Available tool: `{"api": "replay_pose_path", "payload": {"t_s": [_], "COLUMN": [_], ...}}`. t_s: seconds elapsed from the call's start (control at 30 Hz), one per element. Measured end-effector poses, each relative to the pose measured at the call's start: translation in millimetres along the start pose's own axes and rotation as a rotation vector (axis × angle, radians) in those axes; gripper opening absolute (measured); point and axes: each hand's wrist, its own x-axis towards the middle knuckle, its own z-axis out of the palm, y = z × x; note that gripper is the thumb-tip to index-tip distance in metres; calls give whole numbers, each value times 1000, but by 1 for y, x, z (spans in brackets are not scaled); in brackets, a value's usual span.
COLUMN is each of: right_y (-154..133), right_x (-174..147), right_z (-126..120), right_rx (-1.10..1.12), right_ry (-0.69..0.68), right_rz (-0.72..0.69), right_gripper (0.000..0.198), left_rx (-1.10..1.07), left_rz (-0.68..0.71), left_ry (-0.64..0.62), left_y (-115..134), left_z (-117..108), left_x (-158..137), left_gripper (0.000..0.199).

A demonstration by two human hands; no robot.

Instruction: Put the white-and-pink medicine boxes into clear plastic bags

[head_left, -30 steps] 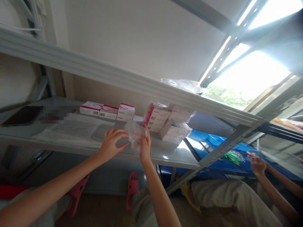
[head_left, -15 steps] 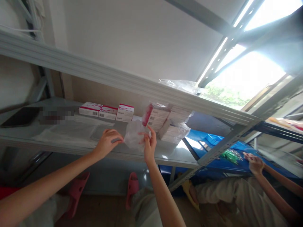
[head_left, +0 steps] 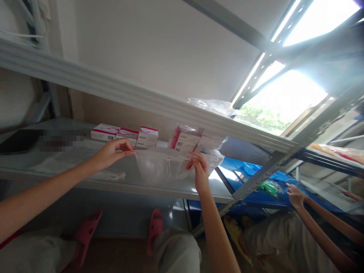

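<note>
A clear plastic bag point(head_left: 162, 167) is stretched between my two hands above the shelf. My left hand point(head_left: 116, 149) pinches its upper left corner between thumb and fingers. At the bag's right side my right hand point(head_left: 199, 167) grips the other upper corner, its fingers closed on the film. Just behind the bag stand small white-and-pink boxes: one box point(head_left: 105, 131) at the left, a second box point(head_left: 126, 135) partly covered by my left hand, and an upright box point(head_left: 147, 136). Behind my right hand are several boxes wrapped in clear plastic point(head_left: 186, 139).
More clear plastic bags point(head_left: 71, 161) lie flat on the grey shelf point(head_left: 21, 161). A dark flat object point(head_left: 19, 141) rests at its left end. The upper shelf beam point(head_left: 136, 100) crosses above my hands. At right, a co-worker's hand point(head_left: 295, 196) is near green items point(head_left: 270, 188) on a blue surface.
My hands have moved apart, the left one up and left, the right one to the right. The bag, bunched before, is now spread wide between them.
</note>
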Motion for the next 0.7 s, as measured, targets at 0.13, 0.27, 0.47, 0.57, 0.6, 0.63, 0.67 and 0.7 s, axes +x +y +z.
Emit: {"api": "replay_pose_path", "payload": {"t_s": [0.13, 0.27, 0.47, 0.57, 0.6, 0.63, 0.67, 0.7], "right_y": [-11, -19, -18, -7, -3, 1, 5, 9], "right_x": [3, 0, -4, -1, 0, 1, 1, 0], "right_z": [-7, -14, -24, -33, -36, -39, -41, -43], "right_rx": [-45, -62, 76, 136, 146, 154, 167, 181], "right_ry": [-5, 21, 157, 107, 90, 79, 76, 79], "right_rz": [-22, 3, 54, 121, 150, 178, 199, 218], "right_gripper": [25, 28, 32, 31, 32, 33, 34, 35], "left_rx": [-39, 3, 60, 81, 100, 117, 123, 124], "left_rz": [-6, 28, 26, 31, 42, 52, 53, 51], "left_ry": [-7, 32, -14, -62, -82, -96, -102, -101], "left_y": [13, 15, -7, -19, -23, -26, -29, -33], "left_z": [-5, -14, -23, -22, -20, -18, -16, -14], "left_x": [0, 2, 11, 16, 17, 17, 17, 16], "left_gripper": [32, 23, 18, 20, 21, 22, 23, 24]}}
